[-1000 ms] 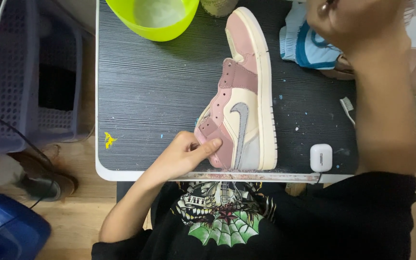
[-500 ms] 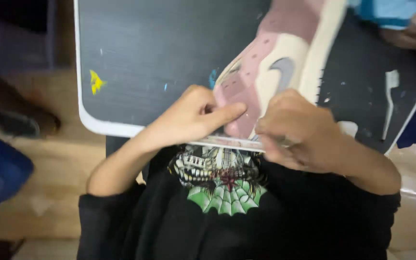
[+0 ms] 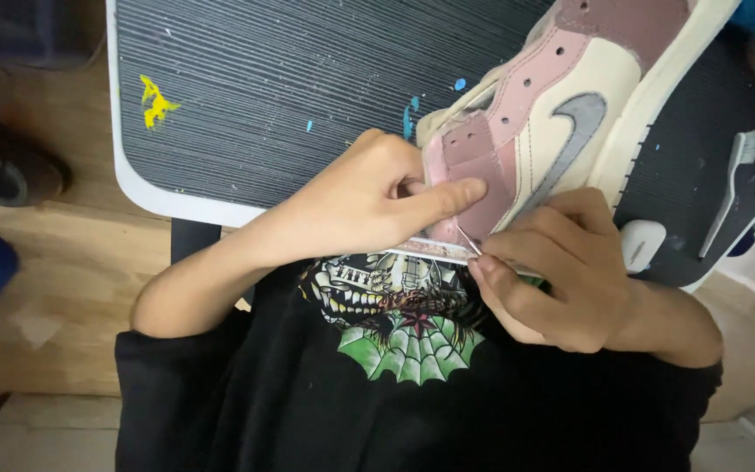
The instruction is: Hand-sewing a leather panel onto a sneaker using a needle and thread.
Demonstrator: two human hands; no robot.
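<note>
Two hands meet at the near edge of the dark ribbed table, right in front of the person's black printed shirt. Between them lies a high-top shoe in cream, pink and dusty brown, on its side with the ankle collar toward the person and the toe running off toward the far right corner. That placing brings the collar within close reach.

The left hand is curled around the collar, thumb stretched flat along the brown ankle flap and the other fingers tucked inside the opening, apparently to pin the shoe steady. The right hand is closed almost to a fist, its fingertips pinching a thin needle whose point touches the lower edge of the collar; no thread can be made out.

Near the right edge of the table lie a small white case and a white brush. Yellow and blue paint flecks mark the table's left part.
</note>
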